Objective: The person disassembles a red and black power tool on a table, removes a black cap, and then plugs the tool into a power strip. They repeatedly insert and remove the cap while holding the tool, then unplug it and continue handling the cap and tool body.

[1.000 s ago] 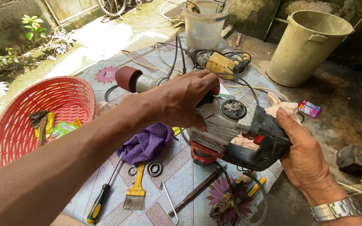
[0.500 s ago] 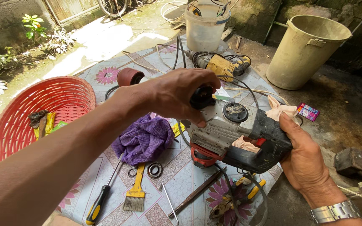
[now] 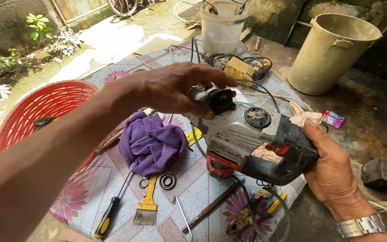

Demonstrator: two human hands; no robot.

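Fingertips (image 3: pixel 209 114) of the left hand (image 3: pixel 175 89) pinch a black knob (image 3: pixel 221 99) atop the grey power tool (image 3: pixel 251 143). At four o'clock, the right hand (image 3: pixel 332 172) wraps closed around its handle. A purple cloth (image 3: pixel 151 143) lies at nine o'clock.

- Rotary hammer drill (image 3: pixel 247 139): grey, grimy metal body with black rear handle and red collar, lying tilted over the table edge, held at the handle.
- Black knob (image 3: pixel 221 99): sits on the drill's top, under the fingertips.
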